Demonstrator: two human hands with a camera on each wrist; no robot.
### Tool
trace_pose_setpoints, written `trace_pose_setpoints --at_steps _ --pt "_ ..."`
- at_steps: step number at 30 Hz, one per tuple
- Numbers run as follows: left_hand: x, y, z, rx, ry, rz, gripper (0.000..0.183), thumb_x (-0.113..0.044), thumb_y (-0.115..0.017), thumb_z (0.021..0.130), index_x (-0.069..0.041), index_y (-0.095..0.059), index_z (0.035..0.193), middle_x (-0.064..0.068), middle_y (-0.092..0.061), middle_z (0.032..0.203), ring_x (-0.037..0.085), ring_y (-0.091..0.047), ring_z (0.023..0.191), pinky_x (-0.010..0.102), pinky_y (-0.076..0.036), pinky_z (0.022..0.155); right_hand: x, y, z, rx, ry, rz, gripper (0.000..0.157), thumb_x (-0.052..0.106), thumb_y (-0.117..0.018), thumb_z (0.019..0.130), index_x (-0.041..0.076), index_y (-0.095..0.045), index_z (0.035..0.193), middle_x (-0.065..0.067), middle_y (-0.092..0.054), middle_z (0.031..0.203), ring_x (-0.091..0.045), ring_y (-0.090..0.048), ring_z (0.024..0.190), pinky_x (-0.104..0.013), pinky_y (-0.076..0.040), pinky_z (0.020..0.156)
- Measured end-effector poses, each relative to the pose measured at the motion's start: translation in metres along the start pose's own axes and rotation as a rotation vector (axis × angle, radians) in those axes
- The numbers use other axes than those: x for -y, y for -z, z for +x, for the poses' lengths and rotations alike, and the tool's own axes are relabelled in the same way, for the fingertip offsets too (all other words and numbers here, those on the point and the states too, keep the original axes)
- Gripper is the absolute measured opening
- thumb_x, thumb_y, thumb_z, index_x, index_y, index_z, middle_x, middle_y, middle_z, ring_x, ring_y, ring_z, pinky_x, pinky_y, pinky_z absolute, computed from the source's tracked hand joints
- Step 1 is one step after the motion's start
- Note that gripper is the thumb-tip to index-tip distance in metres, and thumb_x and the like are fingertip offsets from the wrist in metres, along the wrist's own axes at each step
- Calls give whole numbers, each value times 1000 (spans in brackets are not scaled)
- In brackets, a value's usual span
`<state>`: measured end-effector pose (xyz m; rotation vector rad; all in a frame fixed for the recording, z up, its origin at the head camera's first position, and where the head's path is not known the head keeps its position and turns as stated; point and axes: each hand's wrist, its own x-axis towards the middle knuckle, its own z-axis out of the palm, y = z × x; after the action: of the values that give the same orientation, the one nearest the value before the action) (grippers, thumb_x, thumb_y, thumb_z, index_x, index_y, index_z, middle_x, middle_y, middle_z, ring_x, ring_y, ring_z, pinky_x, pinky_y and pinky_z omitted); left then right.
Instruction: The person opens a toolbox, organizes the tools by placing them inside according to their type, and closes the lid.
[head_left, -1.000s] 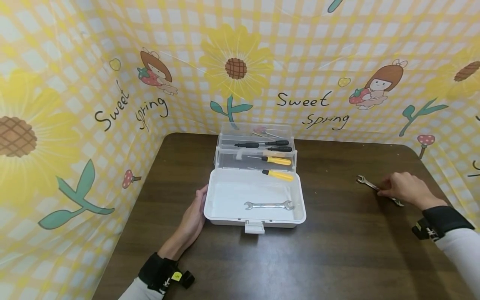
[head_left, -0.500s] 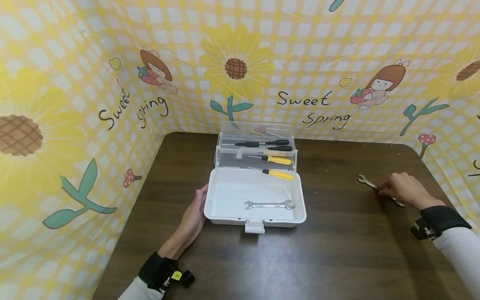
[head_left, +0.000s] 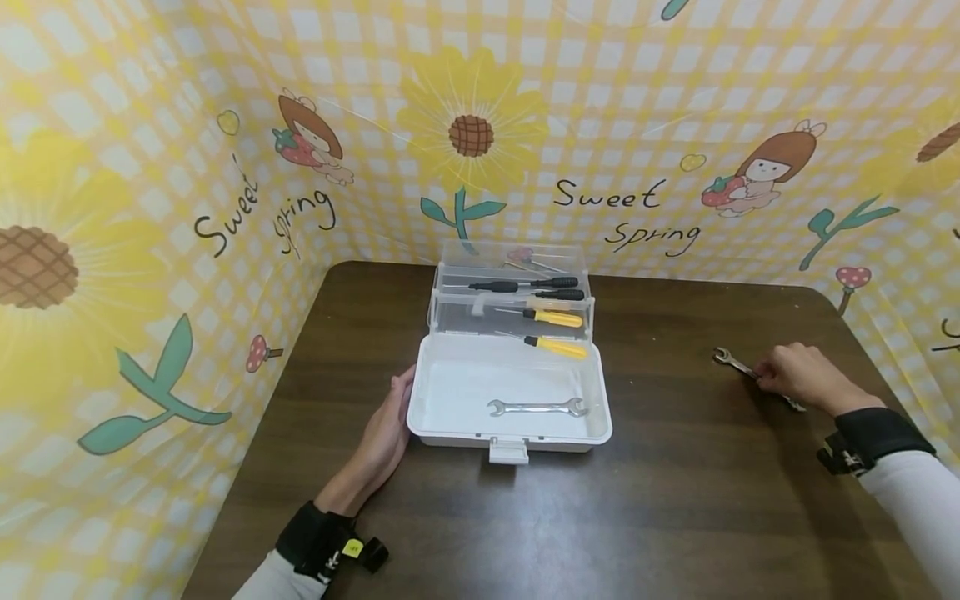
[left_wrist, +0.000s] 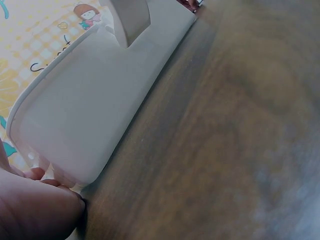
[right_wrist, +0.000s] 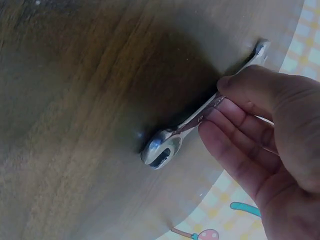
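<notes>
My right hand [head_left: 806,377] pinches an open-ended wrench [head_left: 735,363] by the middle of its shank, low at the table's right side. In the right wrist view the thumb and fingertips meet on the wrench [right_wrist: 192,120], with both ends sticking out. At the centre stands a white toolbox [head_left: 450,404], its clear lid and trays folded back. A second wrench [head_left: 536,408] lies inside, near the front wall. Against the box's left side rests my left hand [head_left: 384,437], fingers extended along the wall. The left wrist view shows this hand [left_wrist: 37,205] at the toolbox corner [left_wrist: 85,100].
Yellow-handled screwdrivers [head_left: 555,318] and black-handled ones [head_left: 558,283] lie in the clear trays [head_left: 453,315] behind the base. The front latch [head_left: 508,452] hangs down. A patterned yellow cloth [head_left: 637,100] stands behind and left of the brown table [head_left: 645,517].
</notes>
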<state>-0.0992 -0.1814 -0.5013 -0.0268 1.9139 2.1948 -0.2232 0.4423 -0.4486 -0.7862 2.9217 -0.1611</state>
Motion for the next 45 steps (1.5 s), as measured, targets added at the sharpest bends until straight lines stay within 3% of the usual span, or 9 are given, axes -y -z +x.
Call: trace_pose_setpoints --at_steps 3,8,11,13,17,20,28,35,45 --pt "1 -1 0 3 4 -4 83 -68 -18 109 -13 -10 171 2 -10 177 13 -8 162 41 -10 132 4 0 -1 18 -9 3 44 0 -77 83 22 -43 65 12 -32 63 -4 -28 56 -27 -21 58" --pt "4 -1 0 8 5 -6 83 -68 -18 109 -13 -9 171 2 -10 177 14 -7 162 41 -9 132 6 -1 -1 40 -39 5 53 4 -82 83 22 -36 64 11 -27 63 -6 -26 56 -26 -20 59" --pt "4 -1 1 10 2 -6 82 -68 -18 109 -14 -10 171 1 -11 177 12 -8 162 40 -10 132 4 1 -1 43 -63 7 46 2 -79 82 20 -42 62 9 -34 61 -10 -33 55 -28 -24 57" --pt "3 -1 1 11 -1 -9 82 -68 -19 109 -14 -10 171 1 -11 177 12 -8 162 40 -10 132 2 2 -1 29 -55 -1 31 -1 -78 81 12 -56 63 6 -50 61 -15 -47 55 -33 -36 53" --pt "2 0 2 14 -13 -14 82 -67 -18 109 -14 -9 171 2 -10 177 14 -7 162 41 -9 132 -1 4 -2 11 -30 -4 1 -4 -78 83 -4 -76 83 -11 -73 77 -33 -70 70 -52 -58 63" --pt "2 0 3 13 -17 -15 82 -67 -17 109 -14 -9 171 2 -10 177 14 -7 162 41 -10 132 -2 4 -1 0 -17 -10 5 -4 -78 83 -6 -78 88 -16 -76 82 -38 -73 75 -57 -59 68" --pt "3 -1 5 6 1 -14 83 -68 -18 109 -12 -10 171 4 -11 177 16 -7 163 43 -9 132 0 4 -3 -9 -2 -14 3 -4 -79 84 -3 -77 85 -12 -75 79 -34 -72 72 -55 -59 66" --pt "1 0 4 5 -16 -10 82 -66 -17 110 -11 -9 171 5 -9 178 18 -6 163 44 -9 132 14 11 2 -5 68 -14 11 -6 -79 85 3 -76 79 -2 -72 72 -20 -67 64 -46 -55 58" --pt "3 2 3 -1 1 -19 83 -66 -18 110 -11 -9 171 5 -10 177 18 -6 163 44 -9 132 77 33 15 -31 205 -4 21 -5 -81 87 11 -73 75 12 -56 65 0 -41 57 -24 -35 50"
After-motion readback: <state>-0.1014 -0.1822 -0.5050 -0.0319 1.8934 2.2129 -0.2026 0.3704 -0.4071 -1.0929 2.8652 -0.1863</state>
